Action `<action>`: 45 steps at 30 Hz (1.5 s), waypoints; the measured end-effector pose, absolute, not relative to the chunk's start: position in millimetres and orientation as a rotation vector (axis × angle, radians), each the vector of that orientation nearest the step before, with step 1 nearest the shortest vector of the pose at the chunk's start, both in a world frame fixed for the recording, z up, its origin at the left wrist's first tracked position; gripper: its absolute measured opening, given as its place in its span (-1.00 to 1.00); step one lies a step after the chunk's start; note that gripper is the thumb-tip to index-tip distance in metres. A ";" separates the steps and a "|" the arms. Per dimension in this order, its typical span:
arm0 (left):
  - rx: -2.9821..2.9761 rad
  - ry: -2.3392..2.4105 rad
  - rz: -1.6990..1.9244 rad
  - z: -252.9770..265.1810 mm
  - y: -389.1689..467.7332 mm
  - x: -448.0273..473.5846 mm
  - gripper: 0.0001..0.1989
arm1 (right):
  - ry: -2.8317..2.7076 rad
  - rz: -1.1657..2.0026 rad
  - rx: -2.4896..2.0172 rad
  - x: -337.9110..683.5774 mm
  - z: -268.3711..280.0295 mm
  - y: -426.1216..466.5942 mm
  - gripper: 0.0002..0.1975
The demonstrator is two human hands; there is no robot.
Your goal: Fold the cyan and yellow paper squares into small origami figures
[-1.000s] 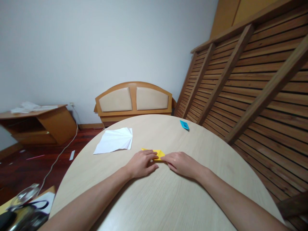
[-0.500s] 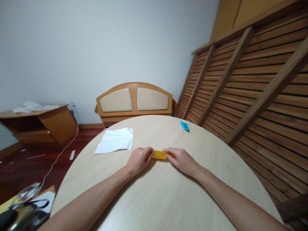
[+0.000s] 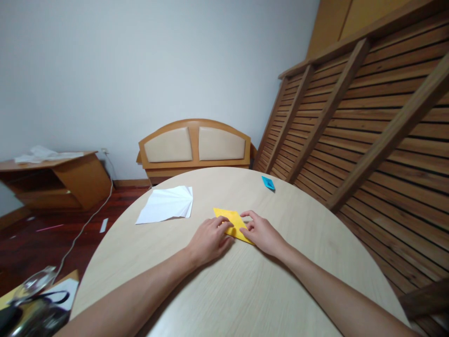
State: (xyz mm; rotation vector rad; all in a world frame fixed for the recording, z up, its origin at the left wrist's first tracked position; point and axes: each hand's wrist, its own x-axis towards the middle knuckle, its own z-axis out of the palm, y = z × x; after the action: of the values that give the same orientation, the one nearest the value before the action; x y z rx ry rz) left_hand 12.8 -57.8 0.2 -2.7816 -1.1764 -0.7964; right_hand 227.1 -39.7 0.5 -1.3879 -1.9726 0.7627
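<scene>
A folded piece of yellow paper (image 3: 235, 220), shaped like a slanted four-sided figure, lies on the round table (image 3: 224, 290) between my hands. My left hand (image 3: 211, 238) rests on its left part, fingers curved over the top and the thumb apart on the near side. At the right edge is my right hand (image 3: 262, 233), its thumb touching the paper and its index finger stretched apart from the thumb. Neither hand visibly pinches the paper. The fingers partly cover its left and right edges.
A creased white sheet (image 3: 164, 204) lies on the table's left side. Near the far right rim is a small folded blue paper (image 3: 268, 183). A slatted wooden panel (image 3: 351, 126) leans at the right. A cluttered surface (image 3: 38, 299) stands at lower left.
The yellow paper was held between both hands as a narrow strip. Now its broad face shows flat on the table, and the fingers of both hands have loosened and spread.
</scene>
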 end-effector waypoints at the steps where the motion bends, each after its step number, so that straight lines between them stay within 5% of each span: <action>1: -2.809 -1.214 -0.765 -1.5 -57.6 13.9 -0.77 | -2.027 0.736 -1.413 227.8 2.9 -40.9 -0.73; 8: -2.947 -1.206 -0.739 -4.9 -49.9 7.3 -0.81 | -2.252 0.423 -1.645 235.3 21.2 -49.1 -0.78; 17: -2.970 -1.220 -0.715 1.1 -54.9 10.4 -0.81 | -2.389 0.463 -1.125 235.7 9.9 -47.4 -0.47; 30: -2.896 -1.460 -0.736 3.8 -64.6 15.8 -0.55 | -2.324 0.585 -1.200 231.0 20.7 -54.9 -0.72; 45: -2.859 -1.573 -0.744 9.2 -64.7 12.0 -0.78 | -2.400 0.547 -1.282 236.9 24.0 -52.7 -0.86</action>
State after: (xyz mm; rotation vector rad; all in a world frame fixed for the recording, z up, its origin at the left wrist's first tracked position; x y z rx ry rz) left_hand 12.0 -64.7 9.2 -2.8591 -1.5727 -0.7443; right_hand 236.9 -52.7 24.0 -1.2821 -2.4000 0.5468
